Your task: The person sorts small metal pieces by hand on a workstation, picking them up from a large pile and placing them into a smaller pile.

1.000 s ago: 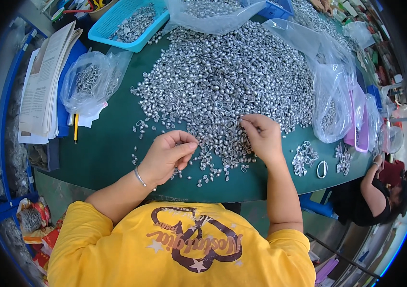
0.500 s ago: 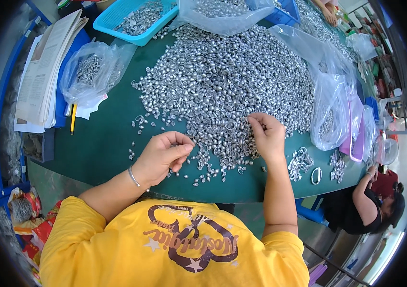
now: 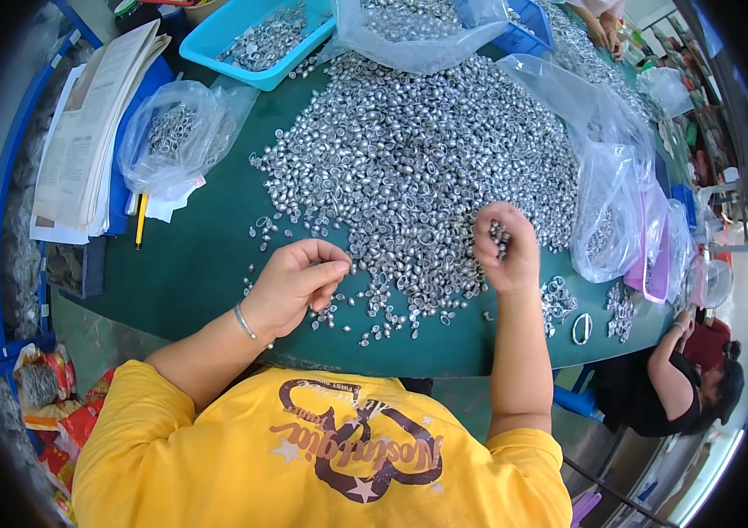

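A broad heap of small silvery oval metal pieces (image 3: 426,150) covers the middle of the green table. At the heap's near left edge my left hand (image 3: 296,286) is closed in a pinch, thumb against forefinger; whether a piece sits between the fingertips cannot be made out. Over the right part of the heap, my right hand (image 3: 513,251) curls its fingers round several dark-silver metal pieces (image 3: 499,238), which show in its palm. A few loose pieces (image 3: 378,333) lie scattered between my hands, on the near side of the heap.
Beyond the heap stand a light-blue basket (image 3: 273,77) and a clear bag (image 3: 422,55) of pieces. On the left are another bag (image 3: 176,132), papers (image 3: 92,132) and a yellow pencil (image 3: 141,220). To the right lie a plastic bag (image 3: 607,202), a purple basket (image 3: 653,282) and a metal ring (image 3: 581,328). Other people sit nearby.
My right hand has lifted off the heap, moved slightly right and turned, so the metal pieces in its curled fingers now show. My left hand stays almost in place, still pinched.
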The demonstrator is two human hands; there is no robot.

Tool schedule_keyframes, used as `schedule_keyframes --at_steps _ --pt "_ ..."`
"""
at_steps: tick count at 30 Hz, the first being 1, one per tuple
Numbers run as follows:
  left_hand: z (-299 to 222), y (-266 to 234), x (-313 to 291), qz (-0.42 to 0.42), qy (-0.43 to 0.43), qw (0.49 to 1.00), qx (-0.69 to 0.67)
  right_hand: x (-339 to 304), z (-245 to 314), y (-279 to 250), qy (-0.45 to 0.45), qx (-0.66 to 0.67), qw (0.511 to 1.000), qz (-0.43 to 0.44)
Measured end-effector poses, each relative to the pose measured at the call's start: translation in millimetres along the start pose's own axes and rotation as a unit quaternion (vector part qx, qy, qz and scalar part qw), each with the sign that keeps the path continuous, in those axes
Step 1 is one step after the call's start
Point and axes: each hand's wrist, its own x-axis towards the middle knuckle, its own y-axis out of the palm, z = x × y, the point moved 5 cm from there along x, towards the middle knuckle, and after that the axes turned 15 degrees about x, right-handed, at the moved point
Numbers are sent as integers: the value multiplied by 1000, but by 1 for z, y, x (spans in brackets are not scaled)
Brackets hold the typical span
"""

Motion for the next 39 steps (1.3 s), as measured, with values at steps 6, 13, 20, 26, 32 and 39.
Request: schedule_keyframes --at_steps 6,13,20,26,32,39 --pt "-2 8 2 39 1 999 1 3 -15 31 -244 -697 675 18" --pt "-4 4 5 34 -6 999 19 1 -7 25 -266 -701 661 24" --pt "-55 47 58 -13 263 824 502 1 -4 24 -251 -668 700 20" --pt "-58 77 90 -35 415 662 623 -5 4 14 -232 -570 788 -23" --pt "-55 82 93 -34 430 620 655 -1 -10 28 -255 -713 653 10" --pt "-61 40 85 -23 209 877 432 -1 -5 -7 -109 -323 937 -76"
